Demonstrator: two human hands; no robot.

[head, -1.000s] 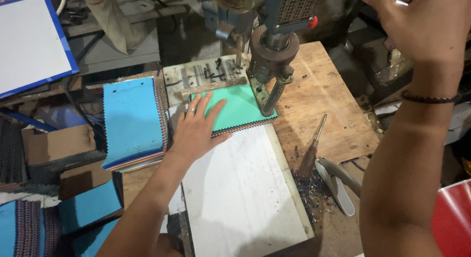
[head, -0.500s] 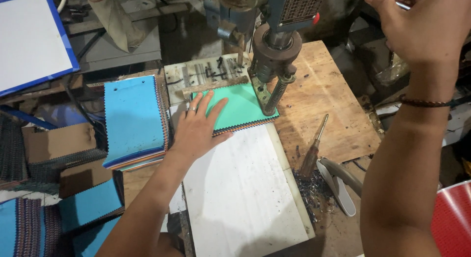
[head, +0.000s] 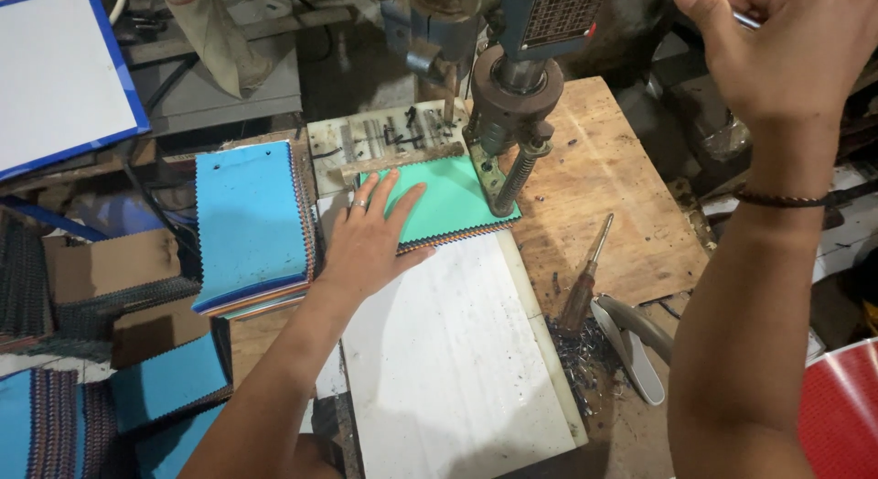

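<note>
A green-topped stack of fabric swatches (head: 453, 200) lies on the white board (head: 448, 351) under the head of a drill press (head: 517, 104). My left hand (head: 370, 236) presses flat on the stack's left part, fingers spread, a ring on one finger. My right hand (head: 777, 44) is raised at the upper right, closed around the press's metal lever handle (head: 745, 20). A dark bracelet sits on that wrist. The drill's foot (head: 503, 182) rests at the stack's right edge.
A blue-topped swatch stack (head: 251, 223) lies left of my hand. More blue and striped swatches (head: 110, 397) sit at the lower left. A screwdriver (head: 585, 278) and pliers (head: 636, 346) lie on the wooden bench (head: 622, 214) amid metal shavings. A white panel with blue edge (head: 59, 76) stands upper left.
None of the things has visibly moved. My left hand stays flat on the green stack and my right hand stays on the lever.
</note>
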